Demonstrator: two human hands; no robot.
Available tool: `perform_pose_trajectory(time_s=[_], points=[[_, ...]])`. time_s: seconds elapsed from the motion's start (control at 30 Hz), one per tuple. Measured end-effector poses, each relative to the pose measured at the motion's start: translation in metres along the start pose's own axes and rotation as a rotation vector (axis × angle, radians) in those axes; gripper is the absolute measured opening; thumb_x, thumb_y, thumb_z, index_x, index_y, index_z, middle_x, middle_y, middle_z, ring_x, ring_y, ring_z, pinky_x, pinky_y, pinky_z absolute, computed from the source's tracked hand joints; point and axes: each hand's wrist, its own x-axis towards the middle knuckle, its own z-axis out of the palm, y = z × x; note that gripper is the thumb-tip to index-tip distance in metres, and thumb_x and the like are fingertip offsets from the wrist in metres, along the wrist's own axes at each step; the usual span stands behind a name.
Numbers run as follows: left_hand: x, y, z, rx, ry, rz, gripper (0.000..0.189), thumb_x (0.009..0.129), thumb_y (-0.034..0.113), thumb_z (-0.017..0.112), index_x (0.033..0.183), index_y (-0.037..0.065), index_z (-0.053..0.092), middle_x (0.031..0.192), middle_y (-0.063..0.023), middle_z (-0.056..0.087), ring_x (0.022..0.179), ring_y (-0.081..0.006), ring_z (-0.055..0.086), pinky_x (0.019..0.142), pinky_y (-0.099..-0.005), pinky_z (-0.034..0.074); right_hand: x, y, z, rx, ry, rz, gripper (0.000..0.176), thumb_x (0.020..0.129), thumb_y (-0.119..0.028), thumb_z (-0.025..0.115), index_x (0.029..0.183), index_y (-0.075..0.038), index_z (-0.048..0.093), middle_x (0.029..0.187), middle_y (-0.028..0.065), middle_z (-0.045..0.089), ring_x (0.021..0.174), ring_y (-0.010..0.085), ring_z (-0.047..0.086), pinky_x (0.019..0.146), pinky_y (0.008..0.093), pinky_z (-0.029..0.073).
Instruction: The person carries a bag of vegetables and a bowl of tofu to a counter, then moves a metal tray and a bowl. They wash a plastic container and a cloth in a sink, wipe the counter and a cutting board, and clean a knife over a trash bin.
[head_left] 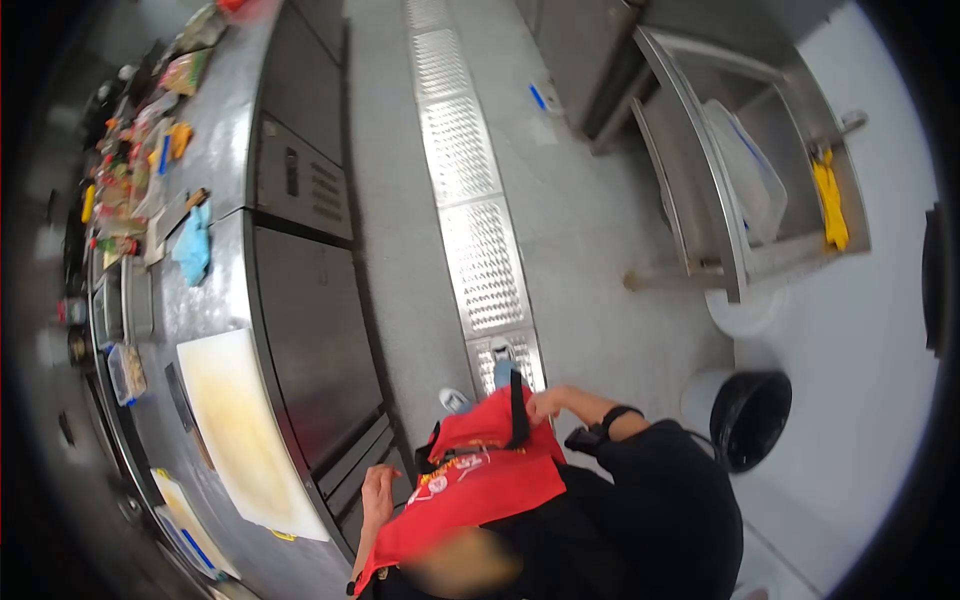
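Observation:
A red apron (478,492) with printed lettering covers the front of my body. My right hand (545,403) is closed at the apron's upper right edge, pinching the cloth beside a black strap (518,410). My left hand (378,490) hangs at the apron's left side near the steel counter, its fingers loosely bent and apart, and nothing shows in it. Below the apron my shoes (456,400) stand by the metal floor grating.
Along the left runs a steel counter (215,300) with a white cutting board (245,430), a knife (188,415), a blue cloth (192,246) and many food packs. On the right are a steel sink (735,265) with a yellow cloth (829,200) and a black-lined bin (752,420).

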Motion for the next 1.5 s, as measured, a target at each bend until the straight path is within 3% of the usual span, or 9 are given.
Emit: perform_pose_trajectory(time_s=[0.13, 0.27, 0.5, 0.6, 0.7, 0.8, 1.0, 1.1, 1.5], points=[[-0.043, -0.038, 0.028, 0.049, 0.014, -0.120, 0.023, 0.084, 0.017, 0.046, 0.081, 0.002, 0.063, 0.082, -0.0139, 0.058, 0.080, -0.0251, 0.056, 0.071, -0.0318, 0.043, 0.002, 0.031, 0.021, -0.075, -0.047, -0.018, 0.036, 0.065, -0.042, 0.068, 0.084, -0.013, 0.057, 0.077, 0.0008, 0.053, 0.073, 0.0157, 0.051, 0.057, 0.0348, 0.048], [-0.083, -0.012, 0.064, -0.025, 0.138, -0.227, 0.025, 0.084, 0.020, 0.046, 0.082, 0.005, 0.065, 0.079, -0.0135, 0.058, 0.079, -0.0253, 0.056, 0.072, -0.0329, 0.043, 0.006, 0.046, 0.004, -0.217, -0.128, 0.083, 0.038, 0.065, -0.043, 0.068, 0.083, -0.012, 0.056, 0.079, 0.0021, 0.053, 0.075, 0.0169, 0.052, 0.060, 0.0367, 0.048], [-0.191, -0.099, 0.162, -0.159, 0.118, -0.302, 0.033, 0.086, 0.025, 0.038, 0.086, 0.006, 0.065, 0.078, -0.0135, 0.059, 0.077, -0.0245, 0.056, 0.072, -0.0331, 0.043, -0.004, 0.042, 0.019, -0.516, -0.278, 0.162, 0.041, 0.063, -0.041, 0.071, 0.085, -0.009, 0.057, 0.081, 0.0015, 0.053, 0.079, 0.0183, 0.052, 0.064, 0.0373, 0.048], [-0.223, -0.127, 0.190, -0.109, 0.071, -0.299, 0.033, 0.087, 0.027, 0.039, 0.092, 0.004, 0.063, 0.078, -0.0132, 0.059, 0.076, -0.0225, 0.056, 0.072, -0.0318, 0.043, 0.007, 0.062, 0.026, -0.537, -0.304, 0.182, 0.036, 0.062, -0.036, 0.073, 0.078, -0.008, 0.057, 0.067, -0.0002, 0.053, 0.062, 0.0144, 0.049, 0.051, 0.0313, 0.043], [-0.203, -0.107, 0.190, -0.304, 0.195, -0.447, 0.028, 0.087, 0.025, 0.045, 0.094, 0.004, 0.062, 0.079, -0.0124, 0.059, 0.073, -0.0200, 0.056, 0.068, -0.0299, 0.043, -0.025, 0.072, 0.016, -0.229, 0.007, 0.098, 0.033, 0.062, -0.034, 0.071, 0.083, -0.011, 0.059, 0.076, 0.0013, 0.059, 0.075, 0.0138, 0.055, 0.058, 0.0335, 0.047], [-0.185, -0.119, 0.185, -0.344, 0.180, -0.429, 0.022, 0.085, 0.020, 0.050, 0.092, 0.003, 0.062, 0.081, -0.0121, 0.059, 0.071, -0.0181, 0.055, 0.065, -0.0285, 0.044, -0.063, 0.075, 0.025, 0.244, 0.090, 0.063, 0.033, 0.067, -0.034, 0.068, 0.091, -0.013, 0.058, 0.086, 0.0008, 0.060, 0.079, 0.0127, 0.055, 0.062, 0.0334, 0.048], [-0.112, -0.075, 0.142, -0.254, 0.076, -0.294, 0.021, 0.084, 0.019, 0.052, 0.087, 0.001, 0.061, 0.073, -0.0085, 0.059, 0.068, -0.0121, 0.053, 0.062, -0.0266, 0.043, -0.081, 0.092, -0.014, 0.268, 0.349, 0.210, 0.031, 0.074, -0.034, 0.063, 0.097, -0.015, 0.055, 0.098, -0.0003, 0.056, 0.082, 0.0130, 0.056, 0.064, 0.0321, 0.049], [-0.056, -0.056, 0.107, -0.201, 0.128, -0.174, 0.021, 0.085, 0.018, 0.051, 0.082, -0.001, 0.060, 0.070, -0.0072, 0.058, 0.067, -0.0111, 0.052, 0.062, -0.0259, 0.042, -0.055, 0.109, -0.034, 0.486, 0.380, 0.112, 0.030, 0.077, -0.033, 0.059, 0.099, -0.014, 0.054, 0.096, 0.0018, 0.056, 0.081, 0.0156, 0.057, 0.064, 0.0349, 0.050], [0.151, 0.096, -0.011, -0.050, -0.122, -0.081, 0.027, 0.090, 0.021, 0.043, 0.089, -0.001, 0.058, 0.083, -0.0060, 0.057, 0.073, -0.0125, 0.054, 0.065, -0.0250, 0.042, -0.074, -0.017, -0.172, 0.640, 0.390, 0.003, 0.029, 0.076, -0.028, 0.053, 0.100, -0.012, 0.054, 0.093, 0.0059, 0.055, 0.076, 0.0190, 0.057, 0.062, 0.0385, 0.052]])
